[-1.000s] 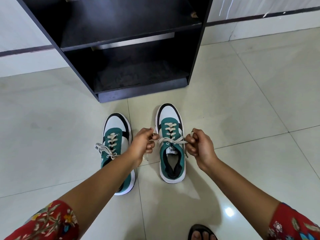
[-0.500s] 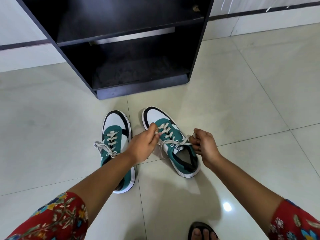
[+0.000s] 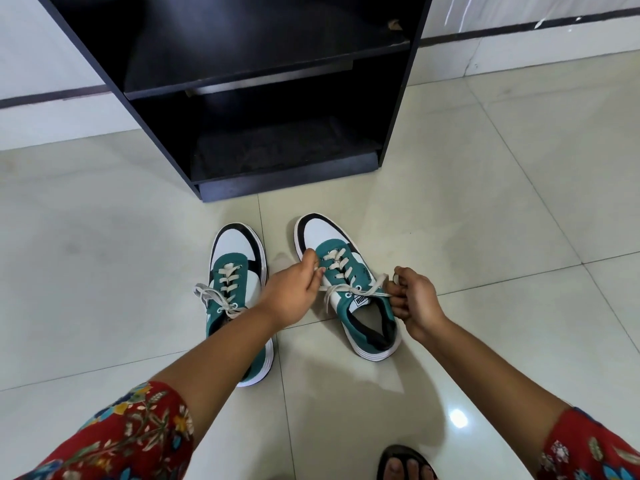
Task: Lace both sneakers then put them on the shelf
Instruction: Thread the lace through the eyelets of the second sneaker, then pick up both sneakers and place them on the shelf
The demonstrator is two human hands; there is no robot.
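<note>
On the pale tiled floor (image 3: 450, 209), both hands pinch the soft, floppy cream lace (image 3: 349, 291) of the green-and-white sneaker (image 3: 346, 285): left hand (image 3: 294, 292), right hand (image 3: 414, 301). Hold near the ends.

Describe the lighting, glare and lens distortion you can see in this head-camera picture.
Head view: a bright glare spot on the glossy floor tiles; soft shadows under the arms and right sneaker; the shelf interior is dark; wide-angle distortion bends tile lines and splays the shelf sides.

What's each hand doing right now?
Left hand: closed, pinching the lace of the right sneaker.
Right hand: closed on the lace's other end.
</note>
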